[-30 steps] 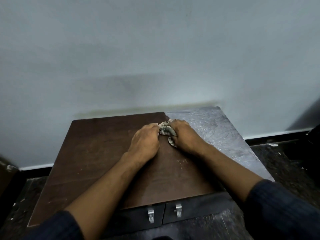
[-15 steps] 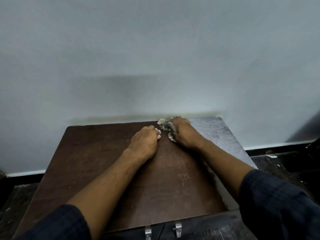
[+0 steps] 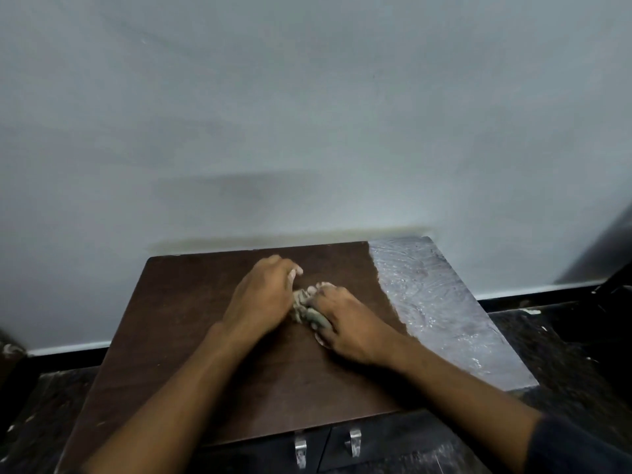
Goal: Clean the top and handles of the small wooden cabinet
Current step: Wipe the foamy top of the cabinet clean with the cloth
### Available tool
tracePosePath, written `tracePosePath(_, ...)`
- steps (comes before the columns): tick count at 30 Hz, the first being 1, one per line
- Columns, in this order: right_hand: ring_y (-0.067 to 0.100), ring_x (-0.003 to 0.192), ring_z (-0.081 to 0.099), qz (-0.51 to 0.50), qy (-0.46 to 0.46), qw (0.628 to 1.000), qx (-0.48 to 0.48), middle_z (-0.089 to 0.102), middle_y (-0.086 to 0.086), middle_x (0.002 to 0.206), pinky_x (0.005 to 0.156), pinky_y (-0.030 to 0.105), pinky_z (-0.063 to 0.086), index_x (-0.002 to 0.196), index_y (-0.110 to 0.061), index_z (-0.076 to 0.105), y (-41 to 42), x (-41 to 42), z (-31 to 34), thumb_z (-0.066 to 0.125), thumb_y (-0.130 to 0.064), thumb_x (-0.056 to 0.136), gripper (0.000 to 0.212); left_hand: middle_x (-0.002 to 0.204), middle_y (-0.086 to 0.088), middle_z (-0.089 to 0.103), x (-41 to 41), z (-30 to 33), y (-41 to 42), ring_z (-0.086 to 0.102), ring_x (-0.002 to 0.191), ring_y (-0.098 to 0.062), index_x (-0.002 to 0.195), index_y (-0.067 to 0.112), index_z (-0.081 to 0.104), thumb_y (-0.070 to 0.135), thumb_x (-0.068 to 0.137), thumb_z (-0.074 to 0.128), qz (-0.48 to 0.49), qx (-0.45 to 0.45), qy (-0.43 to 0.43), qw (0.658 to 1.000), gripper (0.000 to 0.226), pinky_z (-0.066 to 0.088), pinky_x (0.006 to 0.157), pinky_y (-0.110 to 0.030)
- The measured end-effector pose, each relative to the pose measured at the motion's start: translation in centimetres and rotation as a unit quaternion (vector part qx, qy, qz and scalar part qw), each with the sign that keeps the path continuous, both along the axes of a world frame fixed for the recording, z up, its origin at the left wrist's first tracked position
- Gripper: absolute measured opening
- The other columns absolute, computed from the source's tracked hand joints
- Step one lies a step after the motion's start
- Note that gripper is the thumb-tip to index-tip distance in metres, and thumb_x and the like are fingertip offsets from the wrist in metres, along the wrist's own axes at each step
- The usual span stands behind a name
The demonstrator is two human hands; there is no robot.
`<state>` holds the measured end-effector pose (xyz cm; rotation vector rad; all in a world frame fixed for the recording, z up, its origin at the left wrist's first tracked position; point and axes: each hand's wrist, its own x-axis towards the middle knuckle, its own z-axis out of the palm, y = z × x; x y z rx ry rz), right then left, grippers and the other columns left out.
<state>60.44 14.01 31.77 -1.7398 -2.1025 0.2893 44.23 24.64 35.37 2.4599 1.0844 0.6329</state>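
Note:
The small wooden cabinet has a dark brown top [image 3: 178,319] with a grey dusty strip [image 3: 437,302] along its right side. A crumpled grey cloth [image 3: 307,311] lies near the middle of the top. My right hand [image 3: 352,328] presses down on the cloth and grips it. My left hand [image 3: 261,297] rests beside the cloth with curled fingers, touching its left edge. Two metal handles [image 3: 300,451] [image 3: 355,442] show on the dark doors under the front edge.
A pale wall [image 3: 307,114] stands right behind the cabinet. Dark, speckled floor [image 3: 564,354] surrounds it on both sides, with a dark object [image 3: 615,292] at the far right by the baseboard.
Both hands and the cloth have pulled back from the cabinet's rear edge toward the middle of the top. The brown patch now reaches further right at the back.

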Motion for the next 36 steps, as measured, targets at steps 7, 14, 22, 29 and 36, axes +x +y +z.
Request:
tracePosePath(7,0.028,0.113,0.055,-0.179,-0.042,0.983,-0.011,0.062,0.012,0.121,0.101,0.034,0.042,0.113,-0.012,0.063,8.5,3.7,1.2,0.053,-0.021,0.096,0.022,0.126,0.017,0.053,-5.7,-1.2,-4.4,0.045,0.120,-0.002,0.127,0.030,0.056,0.029,0.097,0.052,-0.029,-0.018,0.013,0.999,0.030,0.037,0.099,-0.021)
tracePosePath(14,0.022,0.112,0.059,0.018,0.014,1.000,-0.007,0.067,0.009,0.121,0.104,0.033,0.044,0.116,-0.014,0.068,7.2,-4.7,1.7,0.056,-0.015,0.092,0.026,0.150,0.009,0.041,-6.1,-1.5,-4.8,0.035,0.137,-0.007,0.148,0.025,0.038,0.038,0.099,0.046,0.012,-0.027,-0.026,0.999,0.051,0.030,0.111,-0.028)
tracePosePath(22,0.028,0.118,0.054,-0.189,-0.054,0.980,-0.039,0.062,0.012,0.125,0.103,0.035,0.043,0.121,-0.011,0.060,9.3,1.4,2.3,0.054,-0.021,0.095,0.028,0.155,0.011,0.034,-7.0,-3.3,-6.7,0.026,0.142,-0.003,0.149,0.026,0.037,0.036,0.097,0.051,-0.002,-0.008,-0.001,1.000,0.054,0.021,0.113,-0.021)
tracePosePath(29,0.018,0.098,0.058,0.057,0.024,0.998,-0.009,0.065,0.002,0.106,0.091,0.036,0.049,0.102,-0.017,0.063,1.0,-6.4,1.4,0.056,-0.014,0.087,0.017,0.125,0.006,0.055,-5.8,-2.1,-6.8,0.052,0.117,-0.013,0.132,0.019,0.057,0.038,0.101,0.038,0.010,0.003,-0.087,0.996,0.041,0.045,0.101,-0.038)
tracePosePath(36,0.028,0.115,0.055,-0.185,-0.007,0.983,-0.009,0.063,0.009,0.119,0.102,0.036,0.043,0.116,-0.014,0.065,-3.1,1.8,1.3,0.054,-0.020,0.096,0.023,0.109,0.011,0.057,-4.2,-2.8,-9.2,0.052,0.104,-0.010,0.116,0.023,0.065,0.030,0.098,0.050,0.005,0.002,-0.080,0.997,0.024,0.049,0.090,-0.038)
